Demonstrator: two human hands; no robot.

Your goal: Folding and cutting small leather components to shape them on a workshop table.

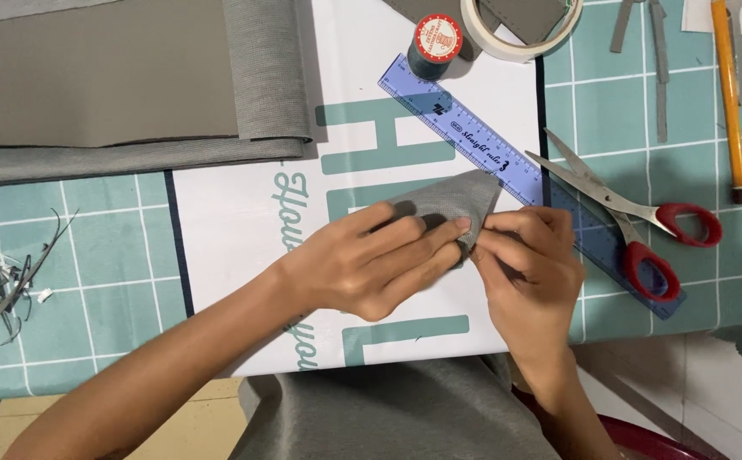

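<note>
Head view shows both hands meeting over a small grey fabric piece (pixel 452 204), which lies on the desk (pixel 90 247) just below the blue ruler (pixel 473 140). Left hand (pixel 371 260) lies flat on the fabric piece, fingers pressed together and stretched toward its lower corner. Right hand (pixel 529 255) pinches that same corner, its fingertips touching those of the left hand. Red-handled scissors (pixel 635 221) lie to the right of the ruler, overlapping its lower end. A thread spool (pixel 433 44) and a tape roll (pixel 520 30) sit above the ruler, and a folded grey cloth (pixel 124 81) lies far to its left.
</note>
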